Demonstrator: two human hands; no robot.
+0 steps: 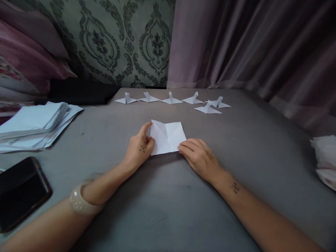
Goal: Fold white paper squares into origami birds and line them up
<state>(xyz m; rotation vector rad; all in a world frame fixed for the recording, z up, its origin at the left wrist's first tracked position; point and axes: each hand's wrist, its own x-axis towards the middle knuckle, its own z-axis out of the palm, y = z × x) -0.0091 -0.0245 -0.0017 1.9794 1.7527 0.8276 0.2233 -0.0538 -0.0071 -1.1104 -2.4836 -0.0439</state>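
Observation:
A creased white sheet of paper (168, 138) is held between my two hands, just above or on the grey surface. Fold lines cross it, one running down its middle. My left hand (141, 144) grips the left edge, thumb at the side and index finger stretched up to the upper left corner. At the lower right corner, my right hand (198, 154) pinches the paper with its fingers together; its thumb is hidden. Beyond the sheet stand several folded paper cranes (171, 99) with spread wings, one crane (208, 108) nearer than the others.
To the left lies a stack of white paper (31, 120), with a black phone (22, 192) in front of it. A dark folded item (81, 91) and pillows (28, 52) are behind. Curtains (223, 42) hang at the right, above a whitish plastic bag (325, 157).

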